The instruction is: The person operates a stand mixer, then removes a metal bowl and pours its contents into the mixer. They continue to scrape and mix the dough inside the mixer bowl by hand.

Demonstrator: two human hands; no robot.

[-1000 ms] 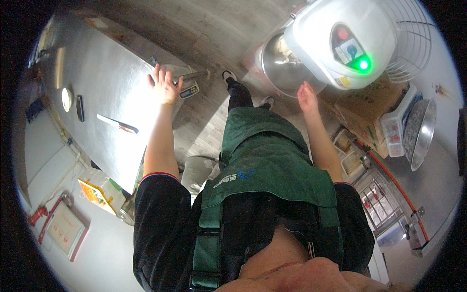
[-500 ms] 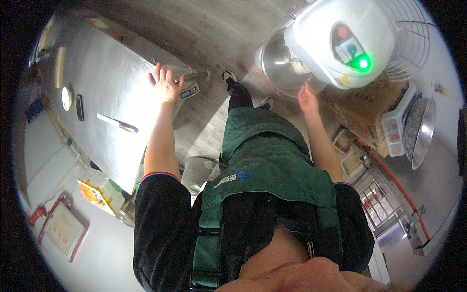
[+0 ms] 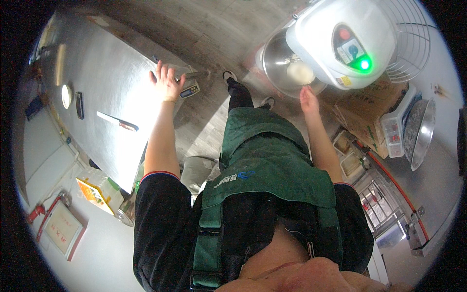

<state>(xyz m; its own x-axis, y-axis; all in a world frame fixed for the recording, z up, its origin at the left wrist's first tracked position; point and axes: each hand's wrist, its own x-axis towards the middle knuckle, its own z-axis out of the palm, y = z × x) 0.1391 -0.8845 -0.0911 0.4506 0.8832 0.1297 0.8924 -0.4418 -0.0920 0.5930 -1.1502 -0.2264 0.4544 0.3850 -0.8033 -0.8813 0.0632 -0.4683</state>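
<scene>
On the near edge of the steel table (image 3: pixel 97 63), at the left, my left hand (image 3: pixel 167 87) lies with its fingers spread, holding nothing. My right hand (image 3: pixel 309 100) reaches to the near rim of a steel mixing bowl (image 3: pixel 275 61), palm up and fingers stretched out close together. Whether the fingertips touch the rim, I cannot tell. A pale round lump of dough (image 3: pixel 300 73) sits in the bowl, partly beneath the white head of the stand mixer (image 3: pixel 316 48). A green light (image 3: pixel 366 63) glows on the mixer's control panel.
A knife (image 3: pixel 117 121), a dark phone-like object (image 3: pixel 79 105) and a small round white object (image 3: pixel 66 97) lie on the table. Beside my left hand is a digital scale (image 3: pixel 189 91). A cardboard box (image 3: pixel 372 109) and a metal basin (image 3: pixel 422 134) stand at the right.
The dough in the bowl has shifted and now shows as a larger round lump. Both my hands stay almost where they were.
</scene>
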